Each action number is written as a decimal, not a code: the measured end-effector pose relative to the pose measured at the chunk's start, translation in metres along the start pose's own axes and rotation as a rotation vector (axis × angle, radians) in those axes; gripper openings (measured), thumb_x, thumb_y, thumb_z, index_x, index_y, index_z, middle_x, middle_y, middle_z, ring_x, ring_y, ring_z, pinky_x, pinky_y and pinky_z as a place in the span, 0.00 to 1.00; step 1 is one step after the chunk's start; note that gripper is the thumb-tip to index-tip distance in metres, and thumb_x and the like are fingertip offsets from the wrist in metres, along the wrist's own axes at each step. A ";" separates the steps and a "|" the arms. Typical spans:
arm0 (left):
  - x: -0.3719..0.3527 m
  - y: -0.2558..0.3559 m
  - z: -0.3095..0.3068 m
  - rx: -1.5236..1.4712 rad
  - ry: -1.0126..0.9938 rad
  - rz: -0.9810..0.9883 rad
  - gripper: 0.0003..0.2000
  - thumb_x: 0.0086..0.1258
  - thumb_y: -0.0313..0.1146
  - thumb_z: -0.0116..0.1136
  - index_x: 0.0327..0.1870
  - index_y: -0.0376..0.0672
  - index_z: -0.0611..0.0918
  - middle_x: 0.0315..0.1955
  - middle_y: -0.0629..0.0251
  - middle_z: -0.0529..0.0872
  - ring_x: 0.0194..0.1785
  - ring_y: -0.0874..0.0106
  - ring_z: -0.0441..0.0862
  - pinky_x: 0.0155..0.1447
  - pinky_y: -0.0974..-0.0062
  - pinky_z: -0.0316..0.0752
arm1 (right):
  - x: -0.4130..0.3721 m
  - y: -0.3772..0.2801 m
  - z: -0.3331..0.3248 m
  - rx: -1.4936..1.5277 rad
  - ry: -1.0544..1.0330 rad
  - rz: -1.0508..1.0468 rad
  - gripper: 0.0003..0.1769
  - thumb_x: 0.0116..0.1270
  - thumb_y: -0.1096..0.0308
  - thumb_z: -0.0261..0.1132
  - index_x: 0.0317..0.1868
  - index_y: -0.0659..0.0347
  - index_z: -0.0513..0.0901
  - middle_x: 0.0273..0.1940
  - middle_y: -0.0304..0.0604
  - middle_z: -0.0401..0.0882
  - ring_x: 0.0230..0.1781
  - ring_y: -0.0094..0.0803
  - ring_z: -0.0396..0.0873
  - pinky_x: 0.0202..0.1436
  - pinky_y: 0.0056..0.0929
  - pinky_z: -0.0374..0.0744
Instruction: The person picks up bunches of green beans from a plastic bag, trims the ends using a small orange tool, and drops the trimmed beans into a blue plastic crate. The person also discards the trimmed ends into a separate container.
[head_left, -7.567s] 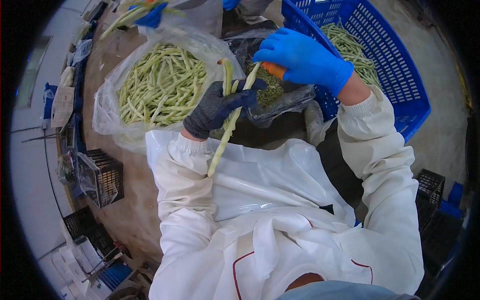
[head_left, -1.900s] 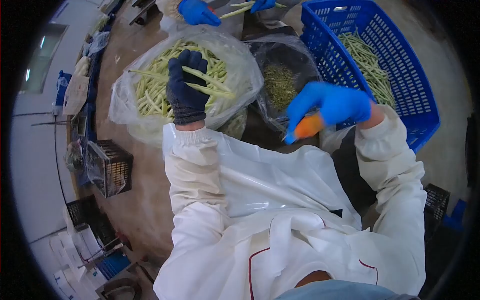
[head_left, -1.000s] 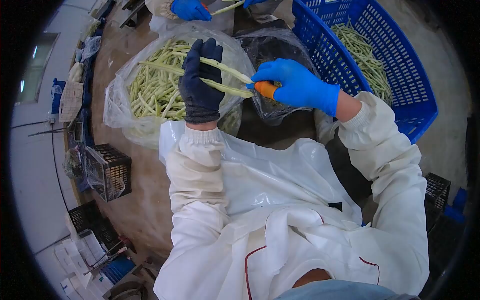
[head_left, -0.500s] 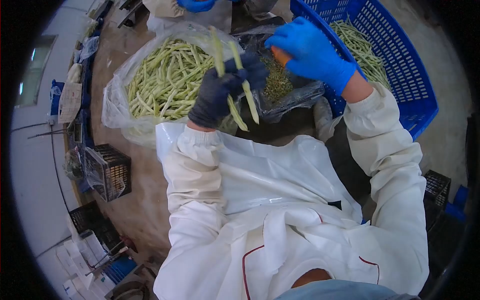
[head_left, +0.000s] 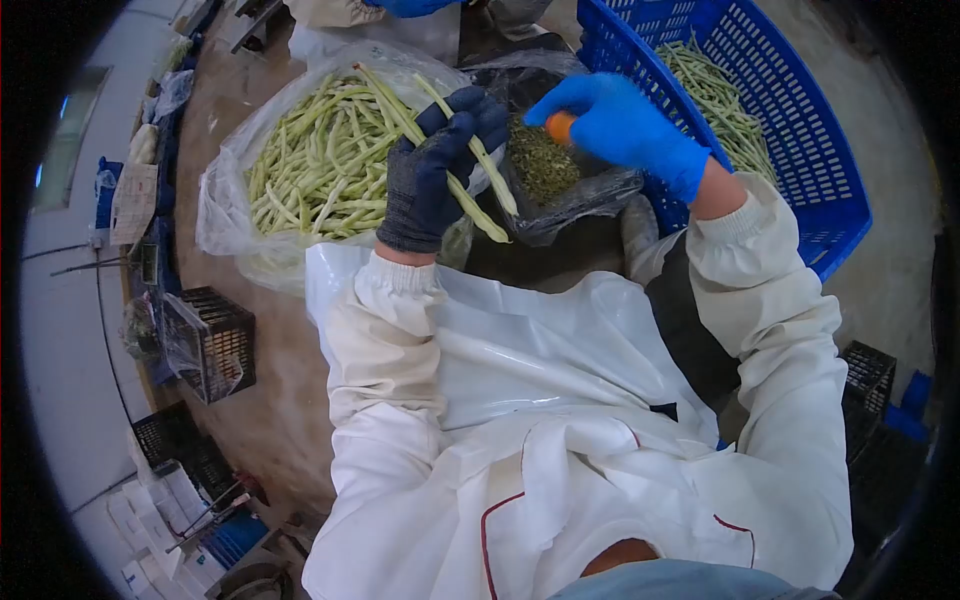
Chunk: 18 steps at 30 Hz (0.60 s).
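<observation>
My left hand (head_left: 430,185), in a dark glove, is closed around two long green beans (head_left: 480,218). The beans lie slanted across the palm, their ends sticking out above and below the fingers. In a blue glove, my right hand (head_left: 640,130) grips a small tool with an orange handle (head_left: 560,127); its working end cannot be made out. Between the hands sits a dark plastic bag (head_left: 590,205) with small green trimmings (head_left: 545,165) in it. Close behind my left hand, a heap of green beans (head_left: 320,160) fills a clear plastic bag (head_left: 222,200).
To the right stands a blue slatted crate (head_left: 815,150) holding more green beans (head_left: 715,95). Another person's blue-gloved hand (head_left: 415,5) shows at the top edge. Black crates (head_left: 225,345) stand on the floor at left. A white apron (head_left: 530,340) covers my lap.
My right hand has moved down slightly, and more of the orange handle shows. My left hand has turned, tilting the beans further over to the left at their upper ends.
</observation>
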<state>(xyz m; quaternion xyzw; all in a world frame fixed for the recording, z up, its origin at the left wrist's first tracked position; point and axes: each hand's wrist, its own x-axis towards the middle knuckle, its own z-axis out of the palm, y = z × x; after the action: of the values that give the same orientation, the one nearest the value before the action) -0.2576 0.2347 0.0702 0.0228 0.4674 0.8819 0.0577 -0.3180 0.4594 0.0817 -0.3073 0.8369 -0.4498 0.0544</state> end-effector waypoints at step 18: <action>-0.002 0.000 0.012 -0.172 -0.105 0.163 0.22 0.71 0.24 0.48 0.67 0.32 0.66 0.61 0.50 0.73 0.67 0.57 0.69 0.71 0.56 0.64 | 0.003 0.003 0.034 0.223 0.000 0.055 0.23 0.54 0.72 0.61 0.53 0.62 0.82 0.40 0.50 0.85 0.36 0.31 0.81 0.45 0.30 0.79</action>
<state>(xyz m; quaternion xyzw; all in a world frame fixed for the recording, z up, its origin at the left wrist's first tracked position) -0.2548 0.2441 0.0767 0.1020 0.3829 0.9181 0.0119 -0.3094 0.4347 0.0595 -0.2763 0.7898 -0.5383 0.1006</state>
